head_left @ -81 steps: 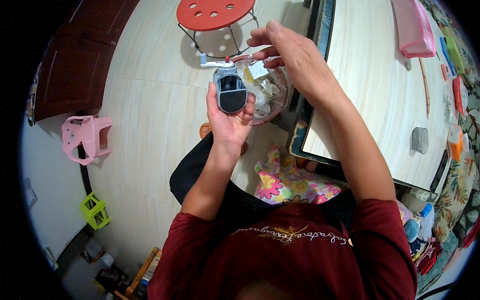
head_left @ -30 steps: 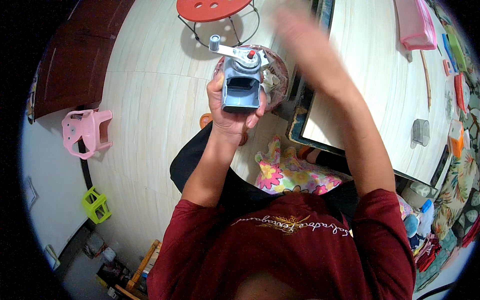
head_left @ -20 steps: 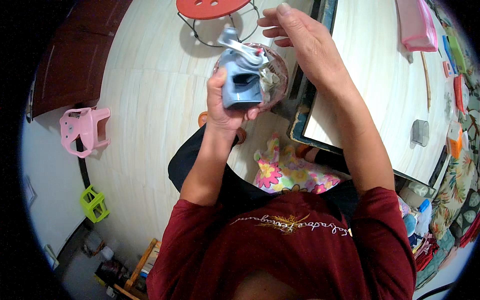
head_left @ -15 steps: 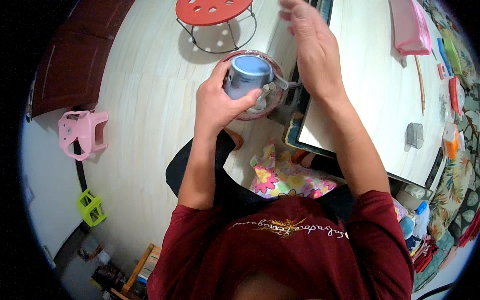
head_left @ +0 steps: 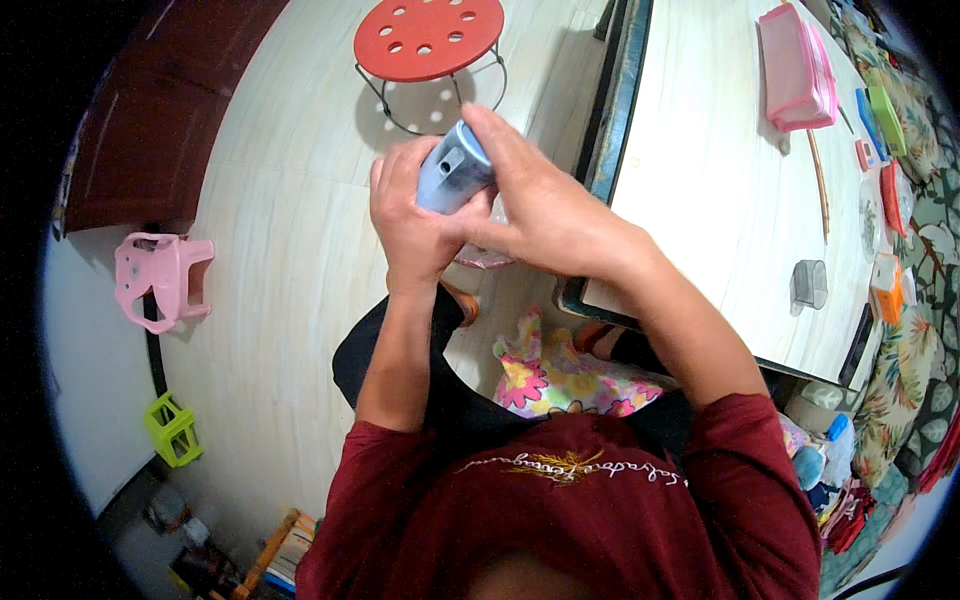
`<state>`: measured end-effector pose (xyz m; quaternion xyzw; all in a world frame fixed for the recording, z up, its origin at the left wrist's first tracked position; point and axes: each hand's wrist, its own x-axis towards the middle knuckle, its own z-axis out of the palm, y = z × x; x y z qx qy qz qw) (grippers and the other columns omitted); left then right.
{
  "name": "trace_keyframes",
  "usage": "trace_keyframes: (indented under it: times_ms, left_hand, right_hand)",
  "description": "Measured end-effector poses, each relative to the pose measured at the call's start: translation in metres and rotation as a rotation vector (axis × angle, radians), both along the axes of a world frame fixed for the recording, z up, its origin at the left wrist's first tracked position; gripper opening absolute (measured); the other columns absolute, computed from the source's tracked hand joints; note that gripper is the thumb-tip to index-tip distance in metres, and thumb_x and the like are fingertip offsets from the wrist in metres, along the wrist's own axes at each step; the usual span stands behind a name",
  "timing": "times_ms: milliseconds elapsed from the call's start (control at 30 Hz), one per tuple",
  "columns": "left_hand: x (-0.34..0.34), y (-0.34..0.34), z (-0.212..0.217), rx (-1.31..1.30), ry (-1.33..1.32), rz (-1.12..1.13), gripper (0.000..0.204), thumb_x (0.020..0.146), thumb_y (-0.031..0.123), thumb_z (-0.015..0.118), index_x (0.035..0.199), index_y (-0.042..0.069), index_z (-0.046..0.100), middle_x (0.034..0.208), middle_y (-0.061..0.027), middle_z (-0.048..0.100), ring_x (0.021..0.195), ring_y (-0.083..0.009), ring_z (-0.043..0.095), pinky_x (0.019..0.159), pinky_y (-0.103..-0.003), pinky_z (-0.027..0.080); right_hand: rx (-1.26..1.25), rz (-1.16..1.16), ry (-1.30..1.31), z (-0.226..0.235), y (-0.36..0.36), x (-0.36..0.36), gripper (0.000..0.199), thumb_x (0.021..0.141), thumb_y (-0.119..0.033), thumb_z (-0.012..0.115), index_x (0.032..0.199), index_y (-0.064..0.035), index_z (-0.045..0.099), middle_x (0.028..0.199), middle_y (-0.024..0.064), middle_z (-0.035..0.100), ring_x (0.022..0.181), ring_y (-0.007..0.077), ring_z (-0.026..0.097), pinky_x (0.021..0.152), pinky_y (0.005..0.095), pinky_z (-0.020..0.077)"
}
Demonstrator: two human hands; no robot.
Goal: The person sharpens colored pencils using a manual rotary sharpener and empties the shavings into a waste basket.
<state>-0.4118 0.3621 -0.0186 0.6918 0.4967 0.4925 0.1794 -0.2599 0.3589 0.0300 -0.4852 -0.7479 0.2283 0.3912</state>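
Note:
A blue, oval-topped pencil sharpener [head_left: 455, 172] with a small round hole in its side is held tilted between both hands, above the floor left of the table. My left hand [head_left: 415, 215] wraps round its left and lower side. From the right, my right hand [head_left: 545, 205] closes against it, fingers along its upper right edge. Its far side is hidden by my fingers. Beneath my hands a clear plastic-lined bin [head_left: 485, 256] shows only in part.
A red round stool [head_left: 428, 38] stands ahead; the white-topped table [head_left: 700, 190] is at right. On it are a pink pencil case [head_left: 797, 70], a thin stick [head_left: 819, 185] and a clear grey box [head_left: 810, 284]. Pink [head_left: 165, 275] and green [head_left: 173, 430] small seats stand left.
My right hand has come down from the upper right onto the pencil sharpener. The sharpener has tilted and turned, its holed side now facing me, and my left hand has shifted slightly left.

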Motion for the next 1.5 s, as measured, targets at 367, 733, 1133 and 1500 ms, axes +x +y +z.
trace_keyframes:
  times_ms: [367,733,1133,1500]
  left_hand:
    - [-0.004,0.010,-0.012,-0.125,-0.082,-0.077,0.054,0.069,0.026,0.080,0.110,-0.001,0.058,0.104,-0.0128,0.062,0.093,-0.0227,0.059,0.084,-0.034,0.047]
    - [-0.006,0.017,0.008,-0.280,-0.152,-0.060,0.049,0.074,0.026,0.075,0.111,-0.002,0.060,0.097,-0.0087,0.064,0.085,-0.0148,0.059,0.080,-0.029,0.047]
    - [-0.018,0.036,-0.022,-0.351,-0.681,-0.279,0.048,0.081,0.018,0.068,0.121,-0.003,0.051,0.113,-0.0109,0.058,0.103,-0.0183,0.055,0.094,-0.032,0.039]
    - [-0.034,0.034,-0.020,-0.360,-0.729,-0.210,0.054,0.078,0.023,0.071,0.120,-0.005,0.051,0.113,-0.0127,0.057,0.104,-0.0184,0.054,0.095,-0.031,0.039]
  right_hand:
    - [-0.198,0.133,0.007,0.020,-0.002,0.018,0.053,0.084,-0.035,0.058,0.119,0.0034,0.046,0.111,0.0239,0.054,0.100,0.0389,0.054,0.088,0.0435,0.0433]
    - [0.332,-0.922,-0.461,0.062,-0.175,0.197,0.042,0.075,-0.021,0.071,0.110,-0.0018,0.057,0.107,0.0150,0.060,0.100,0.0293,0.057,0.086,0.0372,0.0450]
    - [0.011,-0.880,-0.294,0.017,-0.186,0.200,0.059,0.074,-0.011,0.072,0.125,-0.0010,0.044,0.114,0.0152,0.058,0.107,0.0258,0.057,0.093,0.0334,0.0447]
    - [0.155,-0.498,-0.277,0.013,-0.133,0.116,0.058,0.064,-0.009,0.077,0.117,-0.0095,0.053,0.108,0.0097,0.060,0.095,0.0273,0.059,0.083,0.0352,0.0487]
